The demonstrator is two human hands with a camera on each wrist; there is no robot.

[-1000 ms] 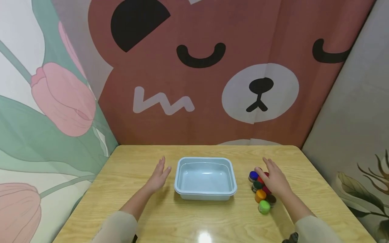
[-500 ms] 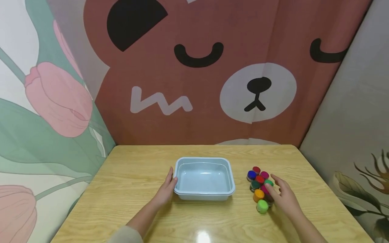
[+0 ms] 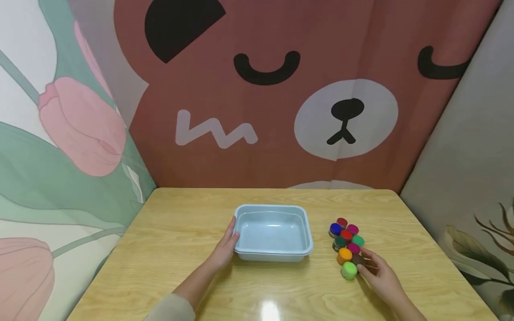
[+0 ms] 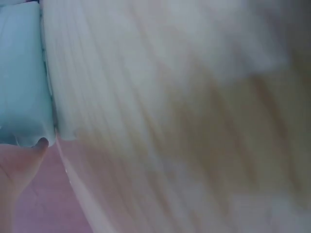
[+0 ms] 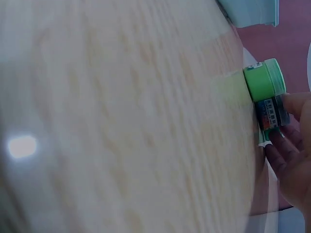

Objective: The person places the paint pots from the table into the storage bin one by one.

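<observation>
A pale blue rectangular tub [image 3: 273, 257] stands on the table, nothing inside it. My left hand [image 3: 223, 250] rests against its left side, fingers fairly straight; the left wrist view shows a fingertip at the tub [image 4: 24, 77]. Several small paint jars with coloured lids stand in a cluster right of the tub. At their near right edge my right hand [image 3: 381, 276] has thumb and fingers around the dark brown-lidded jar [image 3: 357, 260], beside the light green jar [image 3: 349, 270]. In the right wrist view the hand [image 5: 294, 155] touches the dark jar [image 5: 269, 114], next to the green jar [image 5: 262, 81].
The wooden table [image 3: 180, 223] reaches back to a curtain [image 3: 273, 169] with a bear print. Orange [image 3: 344, 256], blue [image 3: 335, 229] and red [image 3: 346, 235] lidded jars are among the others, close together. Floral cloths hang at both sides.
My left hand has moved right from beside the tub onto its left side. The right hand has come down from above the jars toward me, and its fingers are now around the dark brown-lidded jar.
</observation>
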